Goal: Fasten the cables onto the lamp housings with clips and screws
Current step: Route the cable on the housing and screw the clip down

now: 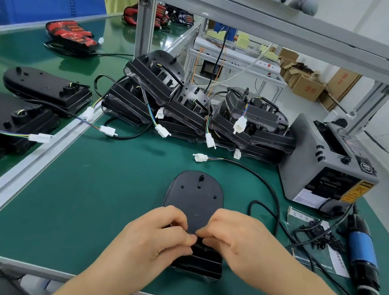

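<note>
A black lamp housing [195, 199] lies back-up on the green mat in front of me. Its black cable [269, 188] loops to the right and ends in a white connector [200, 158]. My left hand [161, 234] and my right hand [231, 241] meet over the housing's near end, fingertips pinching something small and dark at the cable exit; what it is stays hidden by the fingers. A heap of small black clips [320, 235] lies on a paper sheet to the right. A blue and black electric screwdriver [363, 255] lies at the far right.
A pile of black housings with white connectors [194, 111] fills the back of the mat. A grey tape dispenser [329, 164] stands at the back right. More housings [46, 89] lie on the conveyor to the left. An aluminium frame post [144, 25] rises behind.
</note>
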